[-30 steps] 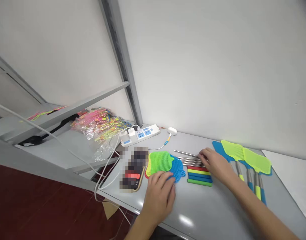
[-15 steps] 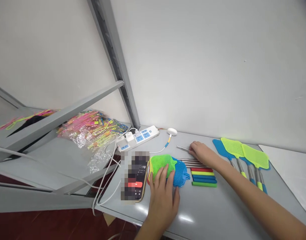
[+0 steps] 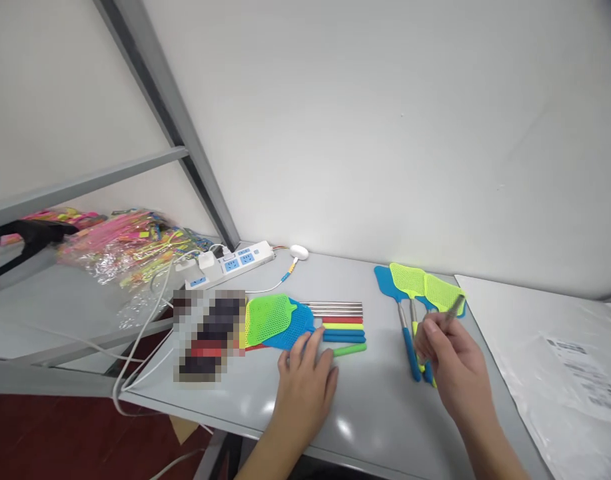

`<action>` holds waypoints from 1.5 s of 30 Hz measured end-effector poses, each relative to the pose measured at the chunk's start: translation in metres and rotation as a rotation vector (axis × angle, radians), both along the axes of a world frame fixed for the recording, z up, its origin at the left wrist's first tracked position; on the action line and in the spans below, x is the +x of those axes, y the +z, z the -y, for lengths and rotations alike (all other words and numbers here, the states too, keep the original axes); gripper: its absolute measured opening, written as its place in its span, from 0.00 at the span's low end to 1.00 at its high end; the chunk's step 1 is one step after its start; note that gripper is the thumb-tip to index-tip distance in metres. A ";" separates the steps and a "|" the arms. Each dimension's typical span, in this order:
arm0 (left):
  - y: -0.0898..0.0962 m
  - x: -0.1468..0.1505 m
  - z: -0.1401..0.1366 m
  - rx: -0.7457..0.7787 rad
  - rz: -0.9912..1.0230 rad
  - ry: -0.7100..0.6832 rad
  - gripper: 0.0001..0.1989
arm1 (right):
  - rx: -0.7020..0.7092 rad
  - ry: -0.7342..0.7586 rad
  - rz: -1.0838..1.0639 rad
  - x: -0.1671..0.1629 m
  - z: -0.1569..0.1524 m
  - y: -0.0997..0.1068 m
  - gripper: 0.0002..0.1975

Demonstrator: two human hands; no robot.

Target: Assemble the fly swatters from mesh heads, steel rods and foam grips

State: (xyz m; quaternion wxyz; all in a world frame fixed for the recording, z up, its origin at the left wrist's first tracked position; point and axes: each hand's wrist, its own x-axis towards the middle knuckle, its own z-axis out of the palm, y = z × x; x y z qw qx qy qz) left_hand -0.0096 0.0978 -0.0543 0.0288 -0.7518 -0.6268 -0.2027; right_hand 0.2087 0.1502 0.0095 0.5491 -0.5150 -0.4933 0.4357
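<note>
My right hand (image 3: 452, 360), its fingers closed, grips a thin metal rod (image 3: 455, 307) above several fly swatters with yellow-green and blue heads. The rod's end sticks up past my thumb, in front of a yellow-green swatter head (image 3: 442, 293). On the table, my left hand (image 3: 302, 383) rests with fingers apart at the lower edge of a blue mesh swatter head (image 3: 295, 327). A green mesh head (image 3: 269, 318) overlaps it. Against my left fingers lies a slanted green tube (image 3: 350, 350), its left end hidden by them. Blue tubes (image 3: 344, 335) lie just above.
Metal rods (image 3: 338, 308) lie above red and yellow tubes (image 3: 344, 327). Further left are a blurred phone (image 3: 210, 340) and a power strip (image 3: 240, 262) with loose cables. A white plastic bag (image 3: 560, 360) covers the right side. Bagged colourful items (image 3: 125, 240) fill the left shelf.
My right hand has moved right and toward me, lifting a metal rod. My left hand has slid from the green mesh head toward the tubes. The green tube has turned aslant.
</note>
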 end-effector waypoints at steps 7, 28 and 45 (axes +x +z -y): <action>0.001 -0.003 0.012 -0.049 0.064 0.008 0.05 | 0.007 0.005 -0.719 -0.004 0.009 0.000 0.22; -0.011 0.044 0.000 -0.282 0.976 -0.152 0.08 | 0.041 0.204 -0.849 -0.062 0.009 0.010 0.24; -0.002 0.039 -0.006 -0.280 1.111 -0.119 0.12 | 0.067 0.315 -0.455 -0.093 -0.002 0.003 0.22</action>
